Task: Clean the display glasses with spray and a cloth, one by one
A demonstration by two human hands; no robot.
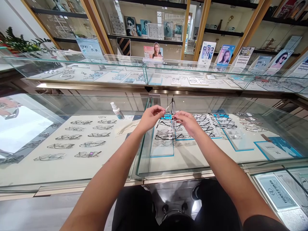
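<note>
A pair of eyeglasses (pixel 173 107) is held up above the glass display case, turned so that one lens stands over the other. My left hand (pixel 153 116) pinches a thin temple arm of these glasses between thumb and fingers. Around the middle of the frame, near the bridge, my right hand (pixel 187 121) has its fingers closed. Below both hands, rows of dark eyeglasses (pixel 166 136) lie inside the case. Left of my left hand lie a beige cloth (pixel 126 127) and a white spray bottle (pixel 117 111).
Several glasses (pixel 94 143) lie in rows in the left part of the case. Blue-edged cards (pixel 243 149) lie under frames at right. Behind runs a second glass counter (pixel 96 84) with advertising stands (pixel 207 55). Glass edges (pixel 139 154) divide the front case.
</note>
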